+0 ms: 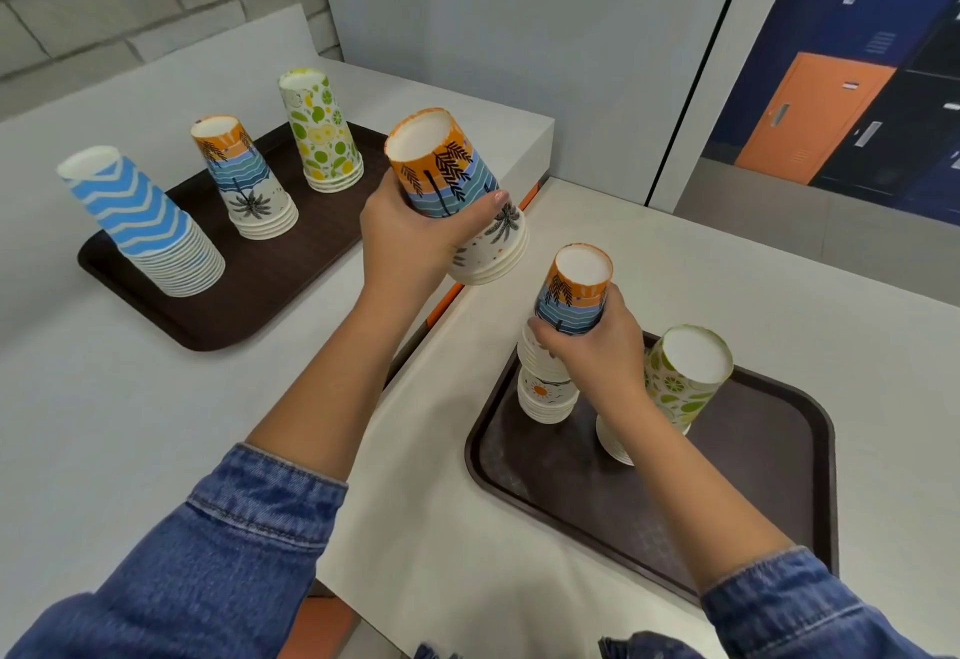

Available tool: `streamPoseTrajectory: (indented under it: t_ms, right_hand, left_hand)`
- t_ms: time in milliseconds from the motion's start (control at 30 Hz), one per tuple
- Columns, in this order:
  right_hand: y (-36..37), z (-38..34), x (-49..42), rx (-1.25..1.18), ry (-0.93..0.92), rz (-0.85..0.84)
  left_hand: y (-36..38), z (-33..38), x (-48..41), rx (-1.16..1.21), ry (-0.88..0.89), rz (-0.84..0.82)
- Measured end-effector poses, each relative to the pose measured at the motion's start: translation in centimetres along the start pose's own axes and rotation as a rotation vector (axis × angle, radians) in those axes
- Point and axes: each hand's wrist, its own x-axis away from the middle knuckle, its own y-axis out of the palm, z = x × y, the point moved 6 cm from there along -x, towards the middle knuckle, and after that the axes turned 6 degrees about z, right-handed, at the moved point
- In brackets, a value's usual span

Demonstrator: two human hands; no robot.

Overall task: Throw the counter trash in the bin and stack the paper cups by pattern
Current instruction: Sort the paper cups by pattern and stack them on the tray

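Landmark: right tray [753,492], brown, on the right worktop [675,263].

Left hand [410,243]: grip wrapped round the held stack [457,185], a few palm-print cups, upside down and tilted, thumb across the front. It's in the air up and left of the right tray, over the gap between the worktops, touching nothing else.

Right hand [597,352]: grip curled round the top palm-print cups of the corner stack [571,289], which stands upside down in the right tray's back-left corner. Lower cups [545,398] in it are white with a small sun print. Can't tell if the gripped cups sit nested on those or are lifted clear.

Lime stack [685,378]: also on the right tray, just right of the right hand, upside down, leaning. The forearm hides part of its base.

Left tray [249,295]: well left of the right tray and further back, on the left worktop [78,424]. Three upside-down stacks on it, apart from each other:
- zigzag stack [140,222], furthest from the right tray
- palm stack [244,175], in the middle
- second lime stack [322,133], at the end nearest the right tray
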Motion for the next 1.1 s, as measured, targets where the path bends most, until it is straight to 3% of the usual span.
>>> streamPoseTrajectory:
  t_ms: [633, 867, 1100]
  right_hand:
    - [-3.2, -5.3, -1.2, -0.056, -0.117, -0.009]
    - [-3.8, -8.3, -1.4, -0.145, -0.152, 0.004]
    - [-0.2, -14.9, -2.7, -0.327, -0.164, -0.056]
  left_hand:
    - [-3.5, 1.4, 0.0, -0.033, -0.114, 0.144]
    - [-5.4, 2.9, 0.2, -0.082, -0.082, 0.177]
    - [-12.1, 5.7, -5.2, -0.171, -0.010, 0.284]
